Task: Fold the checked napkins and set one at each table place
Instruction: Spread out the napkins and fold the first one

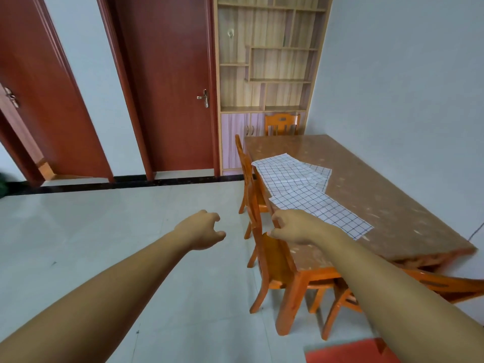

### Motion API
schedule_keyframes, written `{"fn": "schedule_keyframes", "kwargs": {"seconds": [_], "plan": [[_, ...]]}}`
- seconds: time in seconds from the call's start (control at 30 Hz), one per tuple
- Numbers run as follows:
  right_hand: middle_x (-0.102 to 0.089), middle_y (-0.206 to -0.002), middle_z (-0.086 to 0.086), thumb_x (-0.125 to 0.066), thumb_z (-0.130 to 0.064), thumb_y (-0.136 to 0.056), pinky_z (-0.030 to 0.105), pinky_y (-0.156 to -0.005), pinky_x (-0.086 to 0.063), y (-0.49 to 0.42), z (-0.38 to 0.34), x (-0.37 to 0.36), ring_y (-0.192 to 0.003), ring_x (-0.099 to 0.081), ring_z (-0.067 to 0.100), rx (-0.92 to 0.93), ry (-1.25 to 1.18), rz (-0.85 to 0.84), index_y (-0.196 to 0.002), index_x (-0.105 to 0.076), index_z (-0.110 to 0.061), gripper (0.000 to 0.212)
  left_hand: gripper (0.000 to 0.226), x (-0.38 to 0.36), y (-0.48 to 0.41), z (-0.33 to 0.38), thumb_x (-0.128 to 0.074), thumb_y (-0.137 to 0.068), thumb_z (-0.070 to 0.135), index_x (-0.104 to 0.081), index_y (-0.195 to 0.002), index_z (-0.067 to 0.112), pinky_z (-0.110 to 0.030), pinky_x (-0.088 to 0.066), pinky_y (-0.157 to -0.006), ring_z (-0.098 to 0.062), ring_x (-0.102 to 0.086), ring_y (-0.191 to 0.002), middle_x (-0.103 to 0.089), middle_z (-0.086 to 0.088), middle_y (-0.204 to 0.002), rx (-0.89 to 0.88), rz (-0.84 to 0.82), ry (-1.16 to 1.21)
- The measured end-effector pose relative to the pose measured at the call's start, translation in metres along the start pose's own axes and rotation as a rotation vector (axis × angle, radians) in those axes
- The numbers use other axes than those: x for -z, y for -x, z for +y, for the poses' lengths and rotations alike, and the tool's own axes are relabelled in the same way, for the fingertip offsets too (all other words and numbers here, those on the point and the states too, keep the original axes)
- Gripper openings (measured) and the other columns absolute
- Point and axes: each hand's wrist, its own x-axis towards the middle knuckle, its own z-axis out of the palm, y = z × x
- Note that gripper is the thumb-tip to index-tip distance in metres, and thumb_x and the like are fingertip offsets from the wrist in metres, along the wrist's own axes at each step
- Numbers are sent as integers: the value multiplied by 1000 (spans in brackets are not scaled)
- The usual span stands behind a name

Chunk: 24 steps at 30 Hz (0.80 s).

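Several checked napkins, white with a dark grid, lie flat and overlapping along the left side of the brown table (379, 184). The nearest napkin (324, 209) reaches toward the front edge, and the others (290, 170) fan out behind it. My right hand (296, 226) hovers at the near corner of that napkin, just above the top rail of an orange chair (272, 258). Its fingers are loosely curled and I see nothing in them. My left hand (201, 229) is out over the floor to the left of the chair, fingers loosely curled and empty.
A second orange chair (245, 166) is tucked in on the table's left side, another (281, 124) stands at the far end, and one (445, 284) at the near end. Behind are a shelf cabinet (267, 74) and red-brown doors (170, 87). A red mat (351, 352) lies by my feet.
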Motion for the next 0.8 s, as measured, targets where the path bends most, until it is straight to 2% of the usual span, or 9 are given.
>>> {"fn": "schedule_keyframes", "kwargs": {"seconds": [0.1,0.2,0.3,0.4,0.47,0.8], "plan": [[-63,-101,-5,-63,-52,-94,27,-68,-45,-52,10,14,-90,-63,15,12,-11,-5,-110,-58,-26,30,59,7,-46,-4,-56,-99,46,-46,-150,18,-40,-48,-108,-26,-54,-131,-48,-9,-152,9,1,4],[-60,-95,-10,-62,-52,-95,25,-63,-42,-94,15,25,-86,-61,11,20,-21,-18,-114,-59,-26,32,60,13,-86,-10,-57,-99,46,-46,-150,18,-40,-48,-108,-27,-54,-131,-47,-9,-152,10,-12,6],[-65,-106,-6,-62,-52,-96,27,-70,-48,-135,17,37,-94,-64,14,27,-27,-18,-121,-60,-24,38,60,24,-128,-17,-56,-99,47,-45,-151,19,-40,-48,-108,-27,-54,-131,-47,-9,-153,17,-9,-1],[-63,-131,0,-62,-51,-98,33,-89,-55,-177,13,45,-115,-64,23,17,-31,-24,-138,-55,-22,49,60,34,-169,-29,-55,-100,47,-43,-152,20,-40,-48,-108,-28,-53,-132,-45,-9,-154,16,-24,-13],[-61,-139,1,-61,-50,-98,36,-96,-55,-209,6,49,-120,-63,24,25,-13,-31,-142,-53,-22,53,60,38,-199,-43,-54,-100,48,-42,-152,20,-41,-47,-108,-28,-53,-132,-44,-8,-154,9,-38,-27],[-61,-136,2,-61,-52,-96,34,-90,-53,-396,-50,73,-112,-61,21,-1,2,-75,-143,-53,-22,57,62,90,-368,-160,-53,-99,50,-41,-153,22,-45,-47,-108,-30,-52,-132,-45,-8,-153,0,-49,-59]]}}
